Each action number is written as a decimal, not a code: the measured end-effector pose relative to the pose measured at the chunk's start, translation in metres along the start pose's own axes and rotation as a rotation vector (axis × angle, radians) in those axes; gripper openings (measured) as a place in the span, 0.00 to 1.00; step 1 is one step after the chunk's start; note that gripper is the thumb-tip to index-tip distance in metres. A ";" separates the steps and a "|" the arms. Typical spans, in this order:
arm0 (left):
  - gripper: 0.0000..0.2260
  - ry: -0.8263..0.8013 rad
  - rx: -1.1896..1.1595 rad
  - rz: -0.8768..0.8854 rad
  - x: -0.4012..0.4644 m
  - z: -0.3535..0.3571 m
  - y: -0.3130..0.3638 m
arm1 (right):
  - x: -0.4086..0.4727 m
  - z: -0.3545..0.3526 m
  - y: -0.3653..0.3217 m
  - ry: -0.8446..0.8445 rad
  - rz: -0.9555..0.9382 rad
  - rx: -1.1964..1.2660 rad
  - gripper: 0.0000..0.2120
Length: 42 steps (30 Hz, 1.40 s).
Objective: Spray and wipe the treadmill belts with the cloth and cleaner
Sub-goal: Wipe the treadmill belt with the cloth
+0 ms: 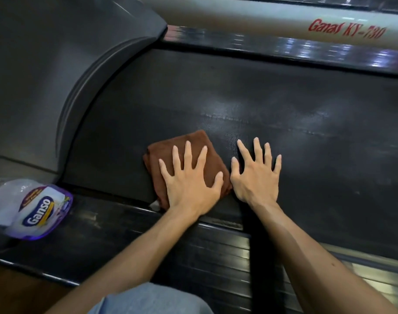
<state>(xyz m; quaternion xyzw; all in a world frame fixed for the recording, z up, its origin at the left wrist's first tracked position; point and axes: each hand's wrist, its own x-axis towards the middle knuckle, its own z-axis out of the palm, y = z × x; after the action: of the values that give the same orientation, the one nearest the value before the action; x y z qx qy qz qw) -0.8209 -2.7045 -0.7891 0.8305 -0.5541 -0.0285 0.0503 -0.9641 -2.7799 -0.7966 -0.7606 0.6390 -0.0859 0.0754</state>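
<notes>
A folded brown cloth (168, 152) lies on the dark treadmill belt (272, 105) near its front edge. My left hand (190, 180) presses flat on the cloth with fingers spread. Just to the right of it, my right hand (255, 175) rests flat on the bare belt, fingers spread too. The cleaner bottle (32, 208), clear with a white and purple label, lies on its side on the near side rail at the far left, apart from both hands.
The grey motor cover (57, 75) curves over the belt's left end. A black ribbed side rail (204, 250) runs along the near edge. A white frame tube (284, 19) with red lettering crosses the top. My knee in blue denim (152, 300) shows at the bottom.
</notes>
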 end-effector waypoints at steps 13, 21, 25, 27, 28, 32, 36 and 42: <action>0.36 -0.057 -0.008 -0.393 0.097 -0.027 -0.172 | 0.000 0.000 0.001 -0.019 -0.005 0.003 0.28; 0.36 0.054 -0.083 -0.583 0.067 -0.021 -0.156 | 0.001 -0.001 0.000 -0.022 -0.002 -0.004 0.28; 0.36 0.038 -0.066 -0.660 0.054 -0.015 -0.129 | 0.000 -0.001 -0.001 -0.010 -0.006 -0.009 0.28; 0.37 0.003 -0.038 -0.658 0.069 -0.016 -0.126 | 0.001 0.000 -0.001 0.003 -0.009 -0.006 0.28; 0.37 -0.011 -0.024 -0.636 0.081 -0.018 -0.127 | 0.001 0.001 -0.001 0.004 -0.008 -0.006 0.28; 0.35 -0.098 -0.021 -0.420 0.131 -0.024 -0.114 | 0.001 0.002 0.000 0.001 -0.007 -0.011 0.28; 0.34 -0.112 0.075 0.040 0.122 -0.012 -0.053 | 0.002 0.002 0.000 -0.010 -0.003 -0.001 0.28; 0.34 -0.083 0.064 0.409 0.054 -0.006 -0.029 | 0.001 0.000 0.000 -0.016 -0.002 -0.003 0.27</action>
<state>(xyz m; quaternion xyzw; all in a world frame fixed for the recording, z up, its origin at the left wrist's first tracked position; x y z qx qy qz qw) -0.7730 -2.7432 -0.7861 0.6999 -0.7134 -0.0341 0.0060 -0.9640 -2.7813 -0.7965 -0.7621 0.6378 -0.0788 0.0791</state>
